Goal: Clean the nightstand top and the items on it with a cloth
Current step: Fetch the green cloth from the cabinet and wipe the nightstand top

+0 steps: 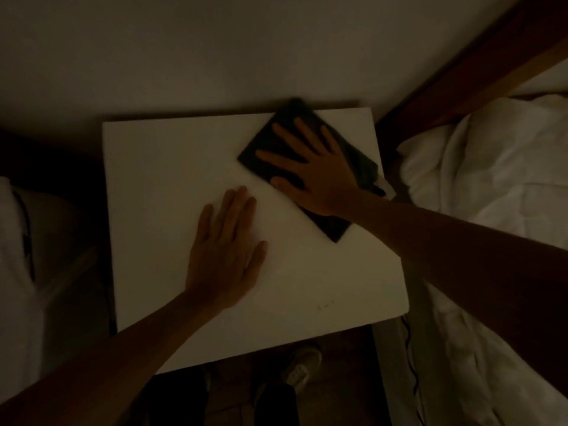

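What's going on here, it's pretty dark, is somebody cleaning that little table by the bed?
Yes. A person is wiping the white nightstand top. The right hand presses a dark cloth flat near the back right corner, fingers spread. The left hand rests flat on the bare top. No other items show on it. White bedding lies to the right.

A bed with rumpled white bedding (491,186) fills the right of the dim view, and a dark wooden headboard (455,72) rises at its far end against the pale wall (215,47). A thin dark cable (413,379) trails down beside the bed's near edge. Left of the bed, low in view, a light shoe (299,368) rests on the floor, and a white fabric item with a dark cord (18,241) lies far to the bed's left.
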Demonstrator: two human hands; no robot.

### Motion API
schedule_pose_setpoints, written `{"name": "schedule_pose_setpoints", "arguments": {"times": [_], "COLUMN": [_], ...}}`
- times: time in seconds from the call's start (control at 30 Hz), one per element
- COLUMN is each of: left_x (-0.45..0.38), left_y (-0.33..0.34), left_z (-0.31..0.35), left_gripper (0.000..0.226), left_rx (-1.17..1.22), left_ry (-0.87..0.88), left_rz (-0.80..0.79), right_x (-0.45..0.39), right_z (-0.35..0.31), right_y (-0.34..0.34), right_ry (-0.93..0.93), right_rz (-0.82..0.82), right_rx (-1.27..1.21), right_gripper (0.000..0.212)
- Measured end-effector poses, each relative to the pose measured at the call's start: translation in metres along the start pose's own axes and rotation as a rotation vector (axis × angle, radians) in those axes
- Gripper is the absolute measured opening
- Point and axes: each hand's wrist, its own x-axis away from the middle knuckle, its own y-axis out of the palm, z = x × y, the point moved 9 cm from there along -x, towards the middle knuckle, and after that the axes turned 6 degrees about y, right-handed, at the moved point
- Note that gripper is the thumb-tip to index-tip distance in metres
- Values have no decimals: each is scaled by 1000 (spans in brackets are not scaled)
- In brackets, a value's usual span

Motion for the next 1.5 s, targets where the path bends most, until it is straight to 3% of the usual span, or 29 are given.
{"name": "schedule_pose_setpoints", "arguments": {"times": [0.1, 0.17, 0.3, 0.37, 0.57, 0.67, 0.8, 1.03, 1.27, 1.5], "left_x": [4, 4, 2, 2, 4, 2, 0, -1, -1, -1], "left_y": [1, -2, -2, -5, -12, -11, -6, 5, -3, 2], "left_z": [-1, 1, 6, 4, -3, -1, -4, 10, 11, 7], "left_gripper": [67, 67, 71, 72, 78, 77, 78, 64, 63, 64], "left_rx": [26, 22, 32, 82, 244, 183, 95, -148, -128, -139], "left_ry": [38, 30, 31, 23, -38, -41, -66, 141, 126, 126], "left_rz": [-4, -9, -44, -26, 59, 50, 24, -31, -16, -23], "right_x": [40, 91, 220, 244, 165, 107, 41, 30, 57, 103], "right_z": [23, 16, -48, -83, -118, -99, -42, 92, 103, 112], "right_y": [-1, 0, 12, 20, 17, 19, 7, -5, -4, 3], "right_ry": [239, 273, 87, -11, -367, -374, -155, 530, 663, 944], "right_rz": [19, -4, -121, -183, -185, -141, -20, 15, 0, -6], "right_rx": [21, 8, -65, -87, -252, -151, -67, -76, -181, -347], "right_gripper": [52, 54, 56, 55, 47, 44, 48, 55, 58, 60]}}
